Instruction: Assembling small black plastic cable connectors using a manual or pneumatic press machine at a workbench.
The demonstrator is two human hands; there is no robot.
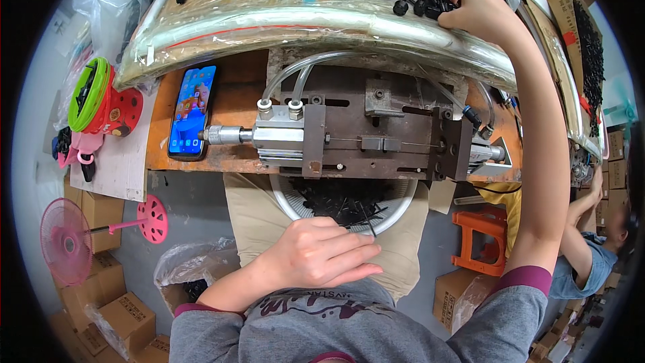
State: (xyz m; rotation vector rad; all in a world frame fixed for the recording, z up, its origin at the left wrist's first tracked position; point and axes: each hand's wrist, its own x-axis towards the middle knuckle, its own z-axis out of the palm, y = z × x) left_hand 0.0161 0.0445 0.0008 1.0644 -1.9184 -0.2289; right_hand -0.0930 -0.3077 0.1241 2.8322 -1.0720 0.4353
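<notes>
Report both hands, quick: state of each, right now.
Left hand: loosely curled near the white basket; whether it holds anything cannot be told.
Right hand: open, thumb and fingers apart among the black plastic parts; grip unclear.

Dark lettering (349,310) on grey shirt (306,329) (partly creased), printing (132,305) on cardboard boxes (127,323), phone (191,111) labels too small to read

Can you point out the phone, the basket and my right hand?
Phone (191,111), head view: middle of its screen.
Basket (403,210), head view: right side of its white rim.
Right hand (476,5), head view: middle of the hand.
</notes>
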